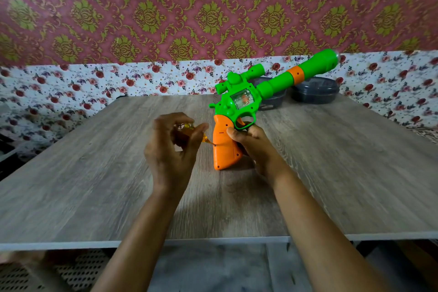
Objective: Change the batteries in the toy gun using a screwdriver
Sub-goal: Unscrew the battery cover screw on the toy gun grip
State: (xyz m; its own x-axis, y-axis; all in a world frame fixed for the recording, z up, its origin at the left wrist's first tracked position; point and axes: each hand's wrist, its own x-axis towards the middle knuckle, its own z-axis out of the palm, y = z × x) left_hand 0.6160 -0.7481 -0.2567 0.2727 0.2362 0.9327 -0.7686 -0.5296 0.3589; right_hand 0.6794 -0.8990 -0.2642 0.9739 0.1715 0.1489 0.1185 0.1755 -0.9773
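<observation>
The toy gun (pixel 239 99) stands on its orange grip on the table (pixel 94 173), green barrel tilted up to the right. The right hand (pixel 251 147) holds the grip, fingers curled behind it (thumb on the near face). The left hand (pixel 170 149) pinches an amber screwdriver (pixel 189 126), its tip touching the grip's left edge. Two dark containers (pixel 314 90) sit behind.

Toy gun (pixel 222 106): bright green body, orange grip (pixel 225 149), orange band (pixel 295 73) on barrel. Screwdriver (pixel 189 127): amber handle. Surface (pixel 94 173): grey wood grain. Far wall (pixel 166 7): maroon, olive-gold damask; lower strip (pixel 71 87) white with red roses. Far right containers (pixel 314 90): dark grey.
</observation>
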